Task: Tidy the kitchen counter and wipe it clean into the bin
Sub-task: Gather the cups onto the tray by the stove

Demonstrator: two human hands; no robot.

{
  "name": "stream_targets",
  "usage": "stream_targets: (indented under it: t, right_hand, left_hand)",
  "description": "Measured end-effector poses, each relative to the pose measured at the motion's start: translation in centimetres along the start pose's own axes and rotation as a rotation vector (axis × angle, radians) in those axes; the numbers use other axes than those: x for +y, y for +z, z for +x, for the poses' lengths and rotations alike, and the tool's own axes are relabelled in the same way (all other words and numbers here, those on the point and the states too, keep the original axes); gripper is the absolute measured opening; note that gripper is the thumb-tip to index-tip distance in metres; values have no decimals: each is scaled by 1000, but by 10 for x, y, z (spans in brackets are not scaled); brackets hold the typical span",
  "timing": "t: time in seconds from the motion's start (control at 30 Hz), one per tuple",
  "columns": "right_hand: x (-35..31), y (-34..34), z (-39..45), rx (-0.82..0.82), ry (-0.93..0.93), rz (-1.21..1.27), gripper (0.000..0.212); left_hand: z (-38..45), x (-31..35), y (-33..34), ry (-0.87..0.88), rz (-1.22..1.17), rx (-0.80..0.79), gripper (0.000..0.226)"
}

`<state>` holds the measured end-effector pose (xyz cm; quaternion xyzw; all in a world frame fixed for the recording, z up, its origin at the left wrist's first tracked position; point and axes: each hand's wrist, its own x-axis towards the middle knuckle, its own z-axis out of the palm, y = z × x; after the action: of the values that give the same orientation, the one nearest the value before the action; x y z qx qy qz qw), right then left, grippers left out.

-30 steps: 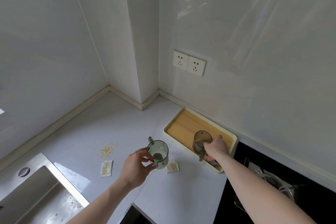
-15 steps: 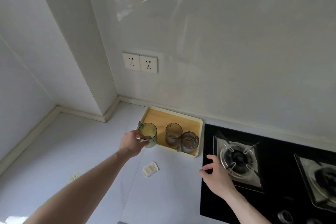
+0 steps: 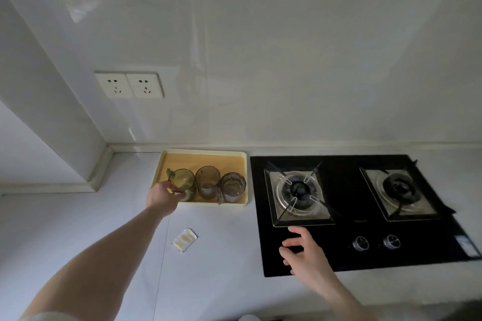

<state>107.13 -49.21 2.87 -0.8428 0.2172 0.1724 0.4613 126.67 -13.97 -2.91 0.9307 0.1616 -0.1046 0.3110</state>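
Counter (image 3: 221,263) is seen pale and flat below a white wall; a tray (image 3: 206,151) is set at its 12 o'clock edge, and three glasses are lined up in it, upright and touching; the green glass (image 3: 184,179), at the 9 o'clock end, is gripped near its base by the left hand (image 3: 162,197), fingers curled round it; a wrapper (image 3: 184,240) is left at the tray's 6 o'clock, well apart; the right hand (image 3: 303,250) is held over the hob (image 3: 344,255), fingers spread and relaxed, nothing held.
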Motion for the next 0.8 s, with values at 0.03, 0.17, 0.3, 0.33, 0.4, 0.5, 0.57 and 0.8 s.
stream_targets:
  t: [0.03, 0.17, 0.3, 0.33, 0.4, 0.5, 0.57, 0.8]
  right_hand:
    - [1, -1, -1, 6, 3, -2, 57]
    - [0, -4, 2, 17, 2, -2, 53]
    - [-11, -4, 7, -3, -33, 4, 51]
    - [-15, -3, 8, -12, -47, 2, 51]
    - [-21, -1, 11, -32, -69, -5, 51]
    - [-31, 5, 13, -62, -105, -10, 51]
    - [-38, 10, 14, -79, -136, -7, 50]
    - [-67, 32, 15, -172, -261, -95, 45]
  left_hand:
    - [0, 0, 1, -3, 7, -2, 23]
    - [0, 1, 1, 2, 62, -24, 24]
    - [3, -1, -3, 3, 81, -57, 22]
    - [2, -2, -4, 10, 82, -58, 22]
    - [-1, -2, -7, 25, 76, -68, 26]
    - [-16, -5, -14, 54, 23, -54, 46]
    - [-41, -11, -21, 78, -90, -20, 51]
    - [-181, -79, -46, 164, -163, -41, 41]
